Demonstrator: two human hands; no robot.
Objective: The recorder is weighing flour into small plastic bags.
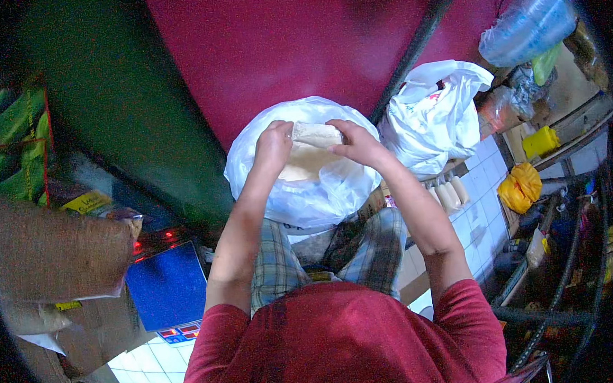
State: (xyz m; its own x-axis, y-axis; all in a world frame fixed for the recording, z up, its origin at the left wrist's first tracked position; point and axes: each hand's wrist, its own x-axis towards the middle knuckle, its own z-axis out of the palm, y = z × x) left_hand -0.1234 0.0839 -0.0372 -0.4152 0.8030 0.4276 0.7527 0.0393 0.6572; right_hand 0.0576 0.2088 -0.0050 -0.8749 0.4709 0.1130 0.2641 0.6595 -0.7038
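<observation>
My left hand (273,147) grips one end of a small clear plastic bag (316,134), and the fingers of my right hand (360,143) hold its other end. Pale powder or fine grains fill the bag, which lies sideways between my hands. Beneath it is a large sack lined with translucent plastic (307,204), standing in front of my knees. Loose pale powder (305,163) shows inside the sack's wide mouth. The liner's edge is folded outward all around. I cannot tell what the powder is.
A white plastic carrier bag (432,117) stands right of the sack. Several filled small bags (448,194) lie beside it, near the tiled floor (477,224). A yellow-orange bag (519,186) and metal shelving (547,316) are farther right. To my left are a blue panel (167,287) and a brown carton (54,246).
</observation>
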